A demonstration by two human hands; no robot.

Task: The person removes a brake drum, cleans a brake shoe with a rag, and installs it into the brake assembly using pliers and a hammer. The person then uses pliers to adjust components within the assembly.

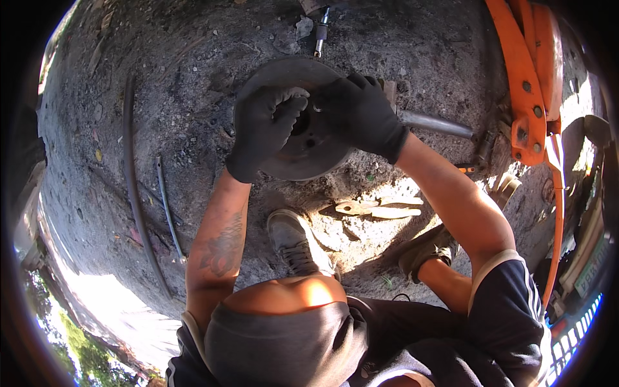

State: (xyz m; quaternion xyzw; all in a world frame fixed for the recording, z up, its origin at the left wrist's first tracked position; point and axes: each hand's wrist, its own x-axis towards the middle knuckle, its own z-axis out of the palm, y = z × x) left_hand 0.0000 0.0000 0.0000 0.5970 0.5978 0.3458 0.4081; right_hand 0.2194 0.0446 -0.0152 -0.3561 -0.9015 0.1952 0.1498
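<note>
A dark round metal disc, like a brake disc or drum, lies on the ground in front of me, with a centre hole and smaller holes around it. Over its left part is my left hand, in a dark glove, thumb and fingers curled together. Whatever is pinched there is too small to make out. My right hand, gloved too, bends over the disc's upper right side. Its knuckles show, but the back of the hand hides the fingertips. A small shiny spot shows beside them.
Beyond the disc lies a socket tool. A metal tube extends right of it, near an orange metal frame. Pliers lie before my shoes. Left are a dark hose and a thin rod.
</note>
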